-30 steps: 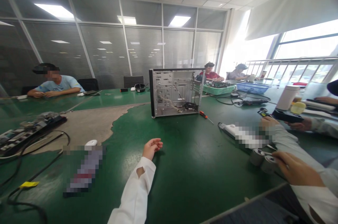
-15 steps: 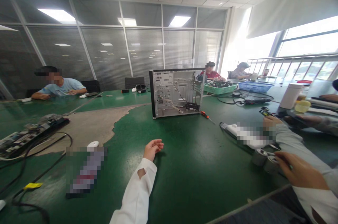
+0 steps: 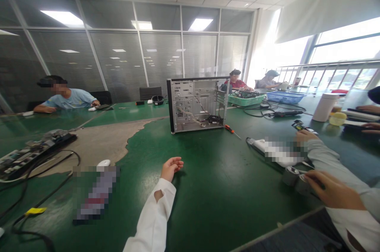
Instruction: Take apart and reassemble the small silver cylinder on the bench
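On our table, the computer case stands open-sided, wires left inside, beyond our empty, half-open left hand, while our right hand is at two metal cans (we cannot tell if it grips), and a screwdriver lies beside the case.

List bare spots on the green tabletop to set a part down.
Largest: between the left hand, open case and grey cylinders. Smaller: between left sleeve and pixelated purple item. Crowded: right, with the cylinders, right hand and white device; left, with black strip and yellow-tagged cable.
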### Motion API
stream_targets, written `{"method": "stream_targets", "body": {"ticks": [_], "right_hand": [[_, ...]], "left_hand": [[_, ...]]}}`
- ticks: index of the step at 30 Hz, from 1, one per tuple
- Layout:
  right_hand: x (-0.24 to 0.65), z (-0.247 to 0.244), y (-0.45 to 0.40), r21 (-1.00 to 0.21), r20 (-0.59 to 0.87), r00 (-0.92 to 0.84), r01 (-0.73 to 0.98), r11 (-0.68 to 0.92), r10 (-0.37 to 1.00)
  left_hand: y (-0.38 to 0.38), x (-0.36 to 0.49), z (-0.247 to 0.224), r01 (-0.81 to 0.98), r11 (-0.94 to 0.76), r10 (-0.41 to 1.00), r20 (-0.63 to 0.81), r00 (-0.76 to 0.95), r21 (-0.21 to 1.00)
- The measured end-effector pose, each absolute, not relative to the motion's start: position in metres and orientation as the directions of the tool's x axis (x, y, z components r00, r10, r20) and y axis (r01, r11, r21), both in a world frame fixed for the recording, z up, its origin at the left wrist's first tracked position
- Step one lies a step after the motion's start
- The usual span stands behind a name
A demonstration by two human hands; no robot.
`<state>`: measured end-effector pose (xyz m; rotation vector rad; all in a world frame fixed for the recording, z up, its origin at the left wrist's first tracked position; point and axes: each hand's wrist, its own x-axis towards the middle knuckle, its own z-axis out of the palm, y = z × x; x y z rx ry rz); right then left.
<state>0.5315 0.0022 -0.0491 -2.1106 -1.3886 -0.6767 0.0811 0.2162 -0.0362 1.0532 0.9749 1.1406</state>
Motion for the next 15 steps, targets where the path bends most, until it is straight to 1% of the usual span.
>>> {"method": "stream_targets", "body": {"ticks": [5, 7, 10, 12, 15], "right_hand": [[0.535, -0.05, 0.002, -0.154, 0.621, 0.29, 0.956, -0.25, 0.728], [0.536, -0.05, 0.003, -0.113, 0.601, 0.291, 0.953, -0.281, 0.745], [0.534, -0.046, 0.009, -0.01, 0.598, 0.271, 0.943, -0.331, 0.755], [0.532, -0.042, 0.017, 0.029, 0.53, 0.269, 0.942, -0.334, 0.804], [0.531, -0.037, 0.034, 0.048, 0.364, 0.288, 0.944, -0.327, 0.886]], "left_hand": [[0.215, 0.081, -0.036, -0.225, 0.094, 0.986, -0.058, 0.159, 0.97], [0.216, 0.081, -0.036, -0.233, 0.094, 0.984, -0.056, 0.166, 0.968], [0.216, 0.081, -0.036, -0.234, 0.1, 0.984, -0.061, 0.169, 0.967], [0.217, 0.081, -0.036, -0.236, 0.104, 0.983, -0.064, 0.171, 0.966], [0.216, 0.081, -0.036, -0.24, 0.105, 0.984, -0.065, 0.167, 0.965]]}}
